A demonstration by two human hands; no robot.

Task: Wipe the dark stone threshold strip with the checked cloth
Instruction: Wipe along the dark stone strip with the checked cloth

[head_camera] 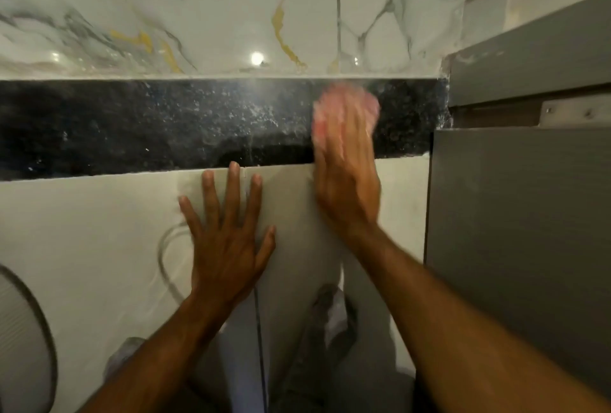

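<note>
The dark speckled stone threshold strip (165, 125) runs left to right across the middle of the view, smeared with pale streaks. My right hand (347, 181) lies flat over its right part, pressing a pinkish cloth (344, 98) onto the stone; the cloth is blurred and its checks cannot be made out. My left hand (228, 234) rests flat on the pale floor tile just in front of the strip, fingers spread, holding nothing.
White marble tiles with gold and grey veins (231, 9) lie beyond the strip. A grey door frame and panel (515, 214) stand at the right, with a metal hinge plate (568, 111). A round ribbed object (23, 340) sits at the lower left.
</note>
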